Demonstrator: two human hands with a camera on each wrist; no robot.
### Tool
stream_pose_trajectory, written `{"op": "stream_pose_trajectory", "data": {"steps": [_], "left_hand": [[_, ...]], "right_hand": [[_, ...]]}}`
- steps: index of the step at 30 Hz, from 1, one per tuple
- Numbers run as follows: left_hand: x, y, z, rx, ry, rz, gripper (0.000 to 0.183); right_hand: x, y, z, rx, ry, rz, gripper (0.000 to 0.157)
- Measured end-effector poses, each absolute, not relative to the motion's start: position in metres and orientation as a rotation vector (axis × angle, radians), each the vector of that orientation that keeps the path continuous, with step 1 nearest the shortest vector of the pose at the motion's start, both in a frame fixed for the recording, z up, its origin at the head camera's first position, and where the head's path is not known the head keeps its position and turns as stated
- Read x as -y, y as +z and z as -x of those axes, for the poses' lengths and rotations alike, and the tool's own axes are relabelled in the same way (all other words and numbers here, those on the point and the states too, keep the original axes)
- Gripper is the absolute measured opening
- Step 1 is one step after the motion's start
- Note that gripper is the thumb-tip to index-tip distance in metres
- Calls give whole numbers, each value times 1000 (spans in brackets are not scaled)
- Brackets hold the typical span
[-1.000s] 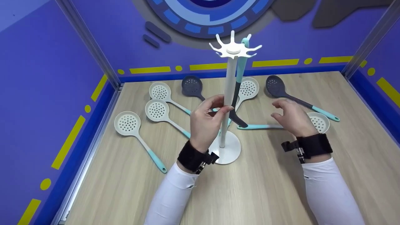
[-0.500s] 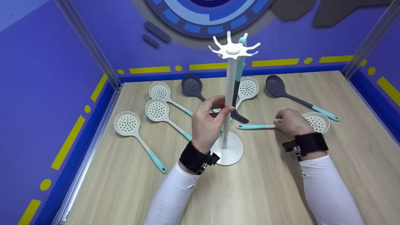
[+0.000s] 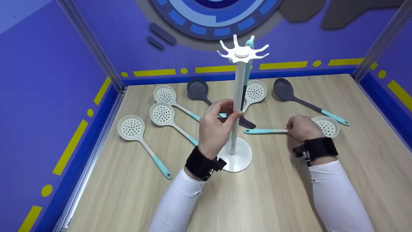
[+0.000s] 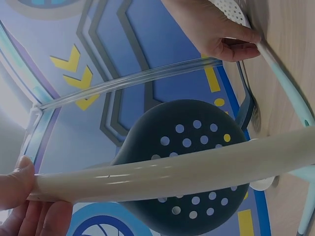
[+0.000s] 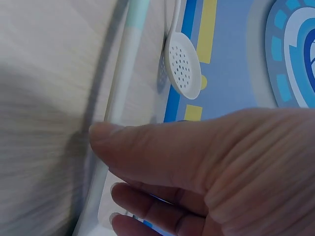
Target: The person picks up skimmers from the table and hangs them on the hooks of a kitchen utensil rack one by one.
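Steadying the white stand [image 3: 239,87], your left hand [image 3: 215,129] is clamping its grip round the pole, thumb on one side, fingers on the other. The stand is resting near mid-bench [image 3: 270,199] on its round base [image 3: 239,162]. You are probably bracing it because it is carrying weight on one side: a hung dark skimmer [image 4: 192,132] is dangling by its teal handle from a far hook of the crown [image 3: 241,53], head behind the pole.

Your right hand [image 3: 302,127] is working low, to the right of the stand. Its grip is pinching the pale shaft of a white skimmer [image 3: 326,126], just left of the head. This skimmer is lying on the bench, handle pointing left; by holding the shaft you are leaving the holed end uncovered, likely on purpose.

Others are lying about: three loose white skimmers [image 3: 131,127] at left, handles slanting near and right; a loose dark skimmer [image 3: 197,88] far, left of the pole; another white skimmer [image 3: 256,91] beyond the stand; another dark skimmer [image 3: 283,88] far right. That spread is perhaps keeping each handle reachable.
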State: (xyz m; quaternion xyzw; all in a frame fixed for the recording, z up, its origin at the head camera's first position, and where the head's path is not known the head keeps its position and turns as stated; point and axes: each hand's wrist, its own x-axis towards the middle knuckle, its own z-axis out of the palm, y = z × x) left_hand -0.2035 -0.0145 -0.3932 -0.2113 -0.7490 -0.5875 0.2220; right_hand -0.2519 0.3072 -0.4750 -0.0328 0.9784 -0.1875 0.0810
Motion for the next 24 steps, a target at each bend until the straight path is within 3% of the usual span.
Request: {"op": "stream_pose_trajectory", "data": {"steps": [24], "left_hand": [[15,-392,203,2097,-1639,579,35]], "right_hand": [[-303,-463,249,-2986,-603,142,17]]}}
